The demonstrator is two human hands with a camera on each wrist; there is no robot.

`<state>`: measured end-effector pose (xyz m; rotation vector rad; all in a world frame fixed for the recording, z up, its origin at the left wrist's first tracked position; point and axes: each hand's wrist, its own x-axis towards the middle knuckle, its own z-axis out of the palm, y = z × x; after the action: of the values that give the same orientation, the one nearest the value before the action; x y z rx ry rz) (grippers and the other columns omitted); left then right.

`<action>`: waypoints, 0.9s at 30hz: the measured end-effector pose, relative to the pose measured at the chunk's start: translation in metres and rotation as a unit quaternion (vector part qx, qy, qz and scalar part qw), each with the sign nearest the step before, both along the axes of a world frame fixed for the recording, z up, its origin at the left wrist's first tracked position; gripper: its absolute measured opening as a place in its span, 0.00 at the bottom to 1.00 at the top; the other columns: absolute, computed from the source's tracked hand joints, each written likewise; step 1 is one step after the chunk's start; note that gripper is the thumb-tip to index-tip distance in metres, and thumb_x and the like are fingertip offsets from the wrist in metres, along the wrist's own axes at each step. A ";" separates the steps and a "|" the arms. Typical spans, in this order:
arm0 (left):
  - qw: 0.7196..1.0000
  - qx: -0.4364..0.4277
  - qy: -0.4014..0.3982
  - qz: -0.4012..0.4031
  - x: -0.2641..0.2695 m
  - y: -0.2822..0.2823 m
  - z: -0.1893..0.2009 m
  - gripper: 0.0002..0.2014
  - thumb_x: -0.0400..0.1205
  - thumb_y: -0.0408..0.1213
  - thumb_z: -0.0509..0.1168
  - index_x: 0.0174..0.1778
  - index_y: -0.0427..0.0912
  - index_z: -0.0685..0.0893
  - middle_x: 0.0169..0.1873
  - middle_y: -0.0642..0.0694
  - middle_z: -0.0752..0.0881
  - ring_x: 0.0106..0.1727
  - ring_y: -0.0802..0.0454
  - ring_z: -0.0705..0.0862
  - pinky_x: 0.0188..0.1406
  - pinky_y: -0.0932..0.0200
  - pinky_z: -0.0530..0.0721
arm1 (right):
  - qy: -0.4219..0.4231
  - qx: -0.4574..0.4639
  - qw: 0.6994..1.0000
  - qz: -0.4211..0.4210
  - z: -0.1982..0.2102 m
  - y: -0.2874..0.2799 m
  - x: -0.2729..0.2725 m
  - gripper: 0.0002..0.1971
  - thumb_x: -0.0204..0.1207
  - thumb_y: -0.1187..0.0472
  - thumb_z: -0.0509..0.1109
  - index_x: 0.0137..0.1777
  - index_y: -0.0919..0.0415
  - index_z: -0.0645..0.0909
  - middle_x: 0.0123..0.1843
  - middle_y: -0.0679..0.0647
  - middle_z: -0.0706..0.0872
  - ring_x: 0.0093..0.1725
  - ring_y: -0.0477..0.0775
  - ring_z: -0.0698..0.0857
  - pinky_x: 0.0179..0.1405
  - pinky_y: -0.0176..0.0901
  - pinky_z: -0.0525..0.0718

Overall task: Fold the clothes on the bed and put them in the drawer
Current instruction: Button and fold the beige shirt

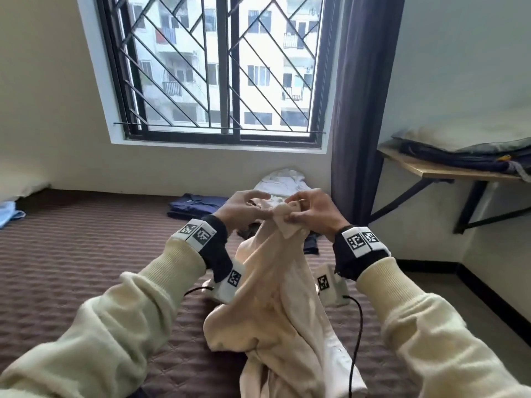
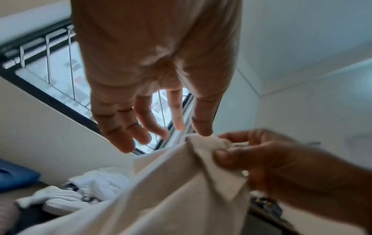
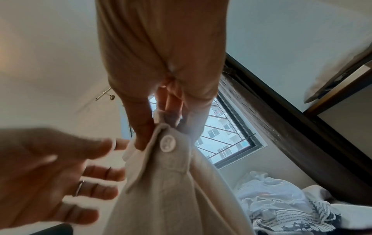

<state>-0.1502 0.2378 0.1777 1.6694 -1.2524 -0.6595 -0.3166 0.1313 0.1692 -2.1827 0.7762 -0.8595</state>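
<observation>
A beige button-up shirt (image 1: 275, 297) hangs in the air over the bed, its lower part bunched on the brown quilted cover (image 1: 86, 254). My right hand (image 1: 310, 211) pinches the shirt's top edge between thumb and fingers. In the right wrist view, the right hand (image 3: 161, 120) grips the fabric just above a white button (image 3: 167, 143). My left hand (image 1: 244, 208) is beside it with fingers straight and spread. In the left wrist view, the left hand (image 2: 161, 132) holds nothing, its thumb tip at the shirt (image 2: 181, 190) edge.
A folded navy garment (image 1: 198, 206) and a crumpled white garment (image 1: 283, 179) lie farther back on the bed, near the wall. A dark garment (image 1: 311, 242) lies behind the shirt. A barred window (image 1: 224, 67), a dark curtain (image 1: 362, 110) and a wall shelf (image 1: 448, 170) with bedding stand beyond.
</observation>
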 end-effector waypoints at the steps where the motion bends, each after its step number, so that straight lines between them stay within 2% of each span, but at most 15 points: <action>1: 1.000 -0.005 -0.017 0.000 0.006 0.000 -0.005 0.22 0.76 0.35 0.76 0.65 0.49 0.82 0.42 0.47 0.83 0.35 0.59 0.80 0.28 0.70 0.78 | -0.016 0.001 1.000 -0.005 0.002 0.000 -0.002 0.18 0.62 0.67 0.83 0.54 0.61 0.88 0.48 0.57 0.92 0.51 0.58 0.90 0.54 0.58 0.88; 4: 0.998 0.018 -0.021 -0.063 0.017 0.000 -0.027 0.23 0.75 0.27 0.75 0.65 0.46 0.81 0.43 0.49 0.82 0.40 0.60 0.81 0.37 0.72 0.82 | -0.105 0.051 0.993 0.021 0.012 0.005 -0.007 0.16 0.67 0.71 0.80 0.55 0.65 0.87 0.49 0.60 0.91 0.47 0.56 0.89 0.55 0.56 0.88; 6: 0.997 0.017 -0.012 -0.080 0.020 -0.001 -0.043 0.18 0.76 0.25 0.73 0.58 0.47 0.81 0.43 0.48 0.83 0.40 0.59 0.82 0.42 0.69 0.83 | -0.167 0.088 0.980 0.056 0.018 0.009 -0.011 0.15 0.69 0.74 0.77 0.56 0.68 0.86 0.49 0.63 0.90 0.47 0.54 0.87 0.51 0.50 0.87; 9: 0.997 0.018 -0.002 -0.077 0.021 -0.006 -0.061 0.12 0.77 0.24 0.71 0.51 0.43 0.82 0.42 0.45 0.85 0.40 0.56 0.83 0.47 0.61 0.85 | -0.247 0.142 0.954 0.098 0.022 0.011 -0.020 0.13 0.72 0.77 0.71 0.56 0.68 0.84 0.47 0.60 0.88 0.46 0.55 0.87 0.47 0.46 0.86; 12: 0.991 0.050 -0.093 -0.080 0.020 -0.012 -0.076 0.13 0.74 0.31 0.74 0.50 0.53 0.85 0.50 0.47 0.86 0.53 0.53 0.83 0.60 0.54 0.82 | -0.300 0.188 0.928 0.112 0.019 0.006 -0.028 0.14 0.74 0.79 0.67 0.58 0.69 0.82 0.46 0.58 0.87 0.45 0.54 0.86 0.44 0.43 0.86; 14: 0.988 0.039 -0.146 -0.043 0.019 -0.018 -0.085 0.24 0.68 0.41 0.76 0.61 0.57 0.81 0.60 0.48 0.81 0.63 0.52 0.78 0.69 0.52 0.77 | -0.330 0.213 0.912 0.121 0.015 0.002 -0.032 0.15 0.74 0.79 0.65 0.58 0.69 0.82 0.46 0.58 0.87 0.43 0.54 0.86 0.42 0.42 0.87; 16: 0.986 0.020 -0.166 -0.009 0.018 -0.025 -0.090 0.40 0.65 0.49 0.78 0.75 0.54 0.73 0.66 0.51 0.73 0.69 0.52 0.73 0.74 0.51 0.72 | -0.352 0.232 0.897 0.128 0.012 0.000 -0.036 0.15 0.74 0.79 0.63 0.57 0.68 0.81 0.44 0.58 0.87 0.41 0.53 0.87 0.41 0.42 0.88; 17: 0.986 0.017 -0.167 -0.006 0.018 -0.030 -0.095 0.41 0.64 0.53 0.77 0.74 0.53 0.74 0.65 0.52 0.75 0.68 0.53 0.74 0.73 0.51 0.73 | -0.360 0.240 0.891 0.134 0.012 0.000 -0.038 0.15 0.74 0.80 0.62 0.56 0.67 0.81 0.43 0.57 0.88 0.40 0.52 0.87 0.41 0.42 0.88; 19: 0.987 0.019 -0.162 0.003 0.011 -0.033 -0.095 0.31 0.59 0.59 0.72 0.57 0.51 0.87 0.56 0.47 0.85 0.60 0.48 0.83 0.62 0.50 0.81 | -0.371 0.244 0.884 0.144 0.012 0.000 -0.041 0.15 0.74 0.80 0.61 0.55 0.66 0.82 0.42 0.55 0.88 0.40 0.52 0.87 0.41 0.42 0.88; 20: 0.987 0.014 -0.161 0.018 0.009 -0.033 -0.093 0.24 0.60 0.58 0.71 0.48 0.49 0.89 0.50 0.44 0.89 0.55 0.45 0.85 0.55 0.50 0.83 | -0.374 0.240 0.885 0.141 0.012 0.000 -0.042 0.15 0.74 0.79 0.61 0.54 0.65 0.82 0.41 0.55 0.88 0.40 0.52 0.87 0.41 0.42 0.87; 21: 0.987 -0.001 -0.158 0.042 0.007 -0.032 -0.089 0.17 0.65 0.52 0.73 0.44 0.47 0.89 0.45 0.42 0.90 0.50 0.43 0.87 0.50 0.51 0.82 | -0.374 0.235 0.889 0.124 0.011 -0.002 -0.043 0.15 0.74 0.79 0.62 0.54 0.65 0.83 0.41 0.55 0.88 0.40 0.52 0.87 0.41 0.43 0.87; 23: 0.984 -0.048 -0.134 0.109 0.012 -0.030 -0.076 0.06 0.73 0.41 0.71 0.39 0.42 0.88 0.40 0.39 0.90 0.42 0.44 0.84 0.41 0.53 0.79 | -0.363 0.212 0.906 0.047 0.010 -0.009 -0.048 0.14 0.73 0.79 0.63 0.53 0.66 0.83 0.42 0.57 0.87 0.40 0.54 0.86 0.40 0.43 0.87; 25: 0.977 -0.104 -0.083 0.164 0.023 -0.025 -0.059 0.07 0.78 0.36 0.67 0.34 0.44 0.83 0.33 0.45 0.85 0.40 0.39 0.83 0.36 0.57 0.74 | -0.306 0.155 0.936 -0.075 0.005 -0.023 -0.055 0.11 0.73 0.75 0.66 0.53 0.66 0.85 0.42 0.57 0.87 0.42 0.56 0.86 0.42 0.45 0.86; 26: 0.976 -0.132 -0.051 0.166 0.026 -0.020 -0.047 0.08 0.81 0.35 0.65 0.36 0.46 0.82 0.32 0.49 0.83 0.42 0.38 0.84 0.36 0.59 0.74 | -0.260 0.121 0.948 -0.135 0.002 -0.030 -0.058 0.10 0.73 0.71 0.68 0.52 0.65 0.86 0.42 0.56 0.88 0.44 0.58 0.88 0.44 0.47 0.86; 27: 0.976 -0.160 -0.032 0.147 0.026 -0.015 -0.034 0.07 0.83 0.34 0.64 0.41 0.48 0.83 0.35 0.51 0.83 0.42 0.42 0.85 0.36 0.62 0.77 | -0.210 0.093 0.956 -0.182 0.000 -0.034 -0.059 0.09 0.73 0.68 0.71 0.51 0.63 0.87 0.42 0.54 0.89 0.47 0.59 0.89 0.46 0.47 0.86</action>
<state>-0.1237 0.2231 0.1441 1.5699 -1.0616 -0.2119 -0.3760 0.0977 0.1692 -1.6340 1.0069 -1.3220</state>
